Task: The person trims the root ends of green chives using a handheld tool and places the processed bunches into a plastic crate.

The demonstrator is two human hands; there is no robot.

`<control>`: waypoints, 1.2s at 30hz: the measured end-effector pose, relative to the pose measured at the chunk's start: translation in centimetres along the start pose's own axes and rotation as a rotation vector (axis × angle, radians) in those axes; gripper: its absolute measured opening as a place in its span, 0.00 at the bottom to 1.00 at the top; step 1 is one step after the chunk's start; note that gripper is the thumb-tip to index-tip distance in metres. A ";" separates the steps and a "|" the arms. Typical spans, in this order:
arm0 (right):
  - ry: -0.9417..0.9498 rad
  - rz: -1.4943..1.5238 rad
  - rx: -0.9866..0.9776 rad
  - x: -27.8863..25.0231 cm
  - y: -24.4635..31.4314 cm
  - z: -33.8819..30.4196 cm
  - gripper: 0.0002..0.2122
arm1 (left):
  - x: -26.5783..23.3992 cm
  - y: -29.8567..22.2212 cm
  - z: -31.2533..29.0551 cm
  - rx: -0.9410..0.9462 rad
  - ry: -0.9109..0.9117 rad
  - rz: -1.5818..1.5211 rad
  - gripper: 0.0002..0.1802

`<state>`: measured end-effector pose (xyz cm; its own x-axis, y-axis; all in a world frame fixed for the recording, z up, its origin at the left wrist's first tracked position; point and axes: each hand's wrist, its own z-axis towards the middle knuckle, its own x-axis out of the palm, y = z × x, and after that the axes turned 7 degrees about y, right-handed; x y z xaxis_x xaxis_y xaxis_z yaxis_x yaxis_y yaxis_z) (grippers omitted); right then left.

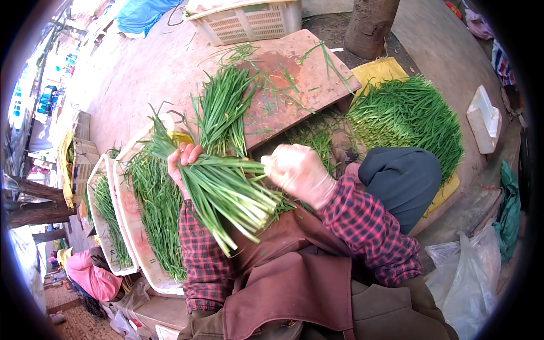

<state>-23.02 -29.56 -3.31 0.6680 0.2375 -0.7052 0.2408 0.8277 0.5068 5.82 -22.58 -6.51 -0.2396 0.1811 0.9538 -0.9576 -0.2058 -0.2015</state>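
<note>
My left hand [182, 161] is wrapped round a bunch of green chives [226, 190], holding it over my lap. The pale cut ends fan out toward me, and the leaf tips stick out beyond the hand. On the bunch's right side my right hand [297, 171] is closed in a pinch on a few chive blades that stretch out from the bunch. Just past the left hand, a loose pile of chives [224, 107] lies along the left edge of a low wooden board [272, 113], with stray blades scattered over it.
On the right a large heap of chives [408, 113] rests on a yellow sack [381, 69]. White crates [122, 192] of chives stand at my left. A slatted crate [246, 25] and a tree trunk [371, 28] are beyond the board. Plastic bags [467, 277] lie lower right.
</note>
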 end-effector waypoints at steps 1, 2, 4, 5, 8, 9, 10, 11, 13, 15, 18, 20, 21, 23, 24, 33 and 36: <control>0.036 0.230 0.151 -0.2 -0.8 -0.2 0.03 | 0.1 0.0 -0.1 -0.062 -0.014 0.042 0.13; 0.071 0.459 0.302 -0.5 -1.5 -0.3 0.04 | -0.7 0.1 -0.1 -0.116 0.019 -0.023 0.12; 0.072 0.625 0.408 -0.7 -2.0 -0.5 0.05 | 0.2 0.7 -0.1 -0.217 -0.009 -0.003 0.13; 0.079 0.623 0.416 -0.5 -2.4 -0.7 0.05 | 0.6 1.2 -0.2 -0.224 -0.030 -0.026 0.13; 0.102 0.577 0.420 -0.1 -1.8 -1.6 0.05 | -0.1 1.1 -0.3 -0.179 -0.053 -0.052 0.13; 0.091 0.538 0.380 -0.2 -1.4 -1.7 0.05 | 0.1 1.1 -0.4 -0.159 -0.067 -0.048 0.12; 0.080 0.500 0.340 -0.2 -1.1 -1.8 0.05 | 0.1 1.1 -0.4 -0.152 -0.070 -0.056 0.12; 0.021 0.436 0.295 0.0 -0.9 -1.9 0.06 | 0.0 1.0 -0.4 -0.144 -0.073 -0.064 0.12; 0.014 0.616 0.372 0.3 -0.6 -1.9 0.06 | -0.2 1.0 -0.4 -0.116 -0.083 -0.097 0.11; 0.022 0.729 0.456 0.3 -0.4 -1.6 0.06 | -1.2 0.1 -0.6 -0.135 -0.038 -0.030 0.10; 0.022 0.853 0.637 -0.2 -1.1 -0.5 0.06 | -1.6 -0.1 -0.8 -0.159 -0.013 -0.045 0.11; 0.060 0.707 0.655 0.0 -2.2 -0.4 0.06 | -1.5 0.6 -0.5 -0.170 0.036 -0.090 0.11; 0.056 0.787 0.670 0.5 -2.3 -0.7 0.06 | -1.3 0.8 -0.5 -0.173 0.080 -0.110 0.11; 0.044 0.944 0.700 1.3 -2.0 -1.5 0.07 | -1.0 1.7 -0.3 -0.148 0.170 -0.164 0.11; 0.081 0.900 0.673 1.0 -1.6 -1.3 0.07 | -1.1 1.3 -0.3 -0.163 0.200 -0.136 0.11; -0.195 0.328 0.268 -2.4 0.6 -1.5 0.07 | -0.3 -0.4 -0.5 -0.047 0.045 0.053 0.11; -0.204 0.268 0.205 -4.5 3.0 -0.9 0.06 | 0.0 -0.6 -0.4 -0.041 0.041 0.079 0.12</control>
<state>-25.94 -27.68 0.90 0.8479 0.3082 -0.4314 0.1606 0.6261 0.7630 6.32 -22.10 -6.44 -0.3202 0.2054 0.9248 -0.9410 -0.1819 -0.2854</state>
